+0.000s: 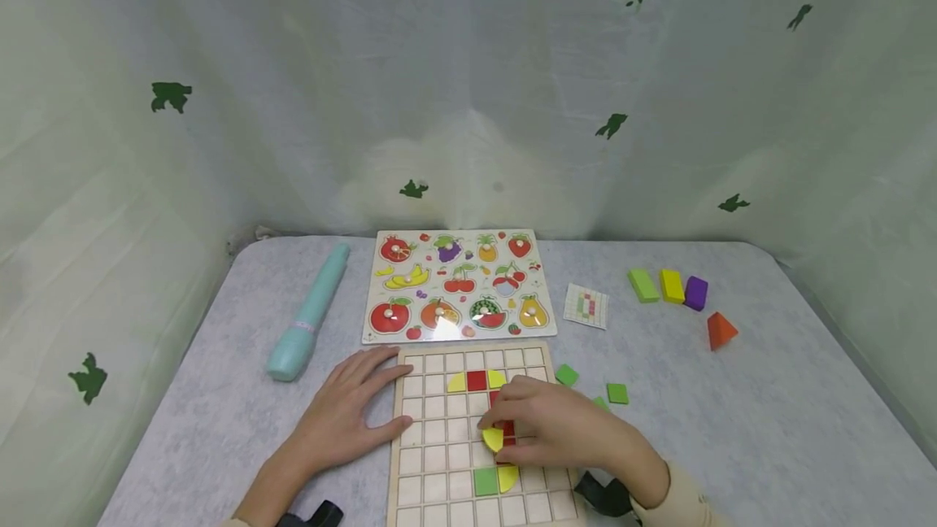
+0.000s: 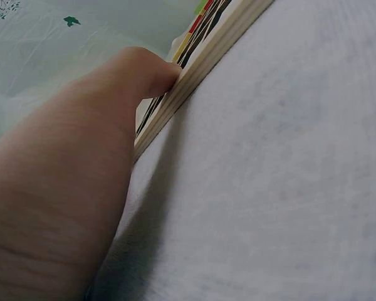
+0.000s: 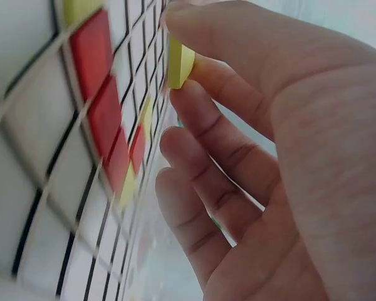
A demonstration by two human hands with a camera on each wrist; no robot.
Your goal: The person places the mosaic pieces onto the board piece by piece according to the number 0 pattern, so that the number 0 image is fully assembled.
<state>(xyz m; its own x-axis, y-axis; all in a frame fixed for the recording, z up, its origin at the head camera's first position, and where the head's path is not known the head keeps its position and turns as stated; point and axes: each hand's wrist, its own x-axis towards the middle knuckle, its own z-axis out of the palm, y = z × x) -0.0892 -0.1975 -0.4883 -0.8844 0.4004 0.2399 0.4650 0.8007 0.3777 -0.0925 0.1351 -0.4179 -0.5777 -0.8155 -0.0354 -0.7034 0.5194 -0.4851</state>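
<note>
A wooden grid board (image 1: 434, 458) lies in front of the person, with red squares (image 1: 477, 381), yellow rounded pieces (image 1: 507, 478) and a green square (image 1: 485, 481) set in its cells. The right hand (image 1: 560, 425) is over the board's middle and pinches a yellow rounded piece (image 3: 181, 63) between thumb and fingers, close over the cells. In the right wrist view its other fingers are loosely bent beside a column of red squares. At the board's left edge the left hand (image 1: 351, 413) rests, fingers spread, with fingertips and thumb (image 2: 160, 75) touching the frame.
Behind the board lies a fruit knob puzzle (image 1: 459, 287), with a small pattern card (image 1: 586, 306) to its right. Loose green squares (image 1: 618, 394) lie right of the board. Farther right are several coloured blocks (image 1: 671, 286) and an orange one (image 1: 721, 331). A teal cylindrical object (image 1: 309, 311) lies at left.
</note>
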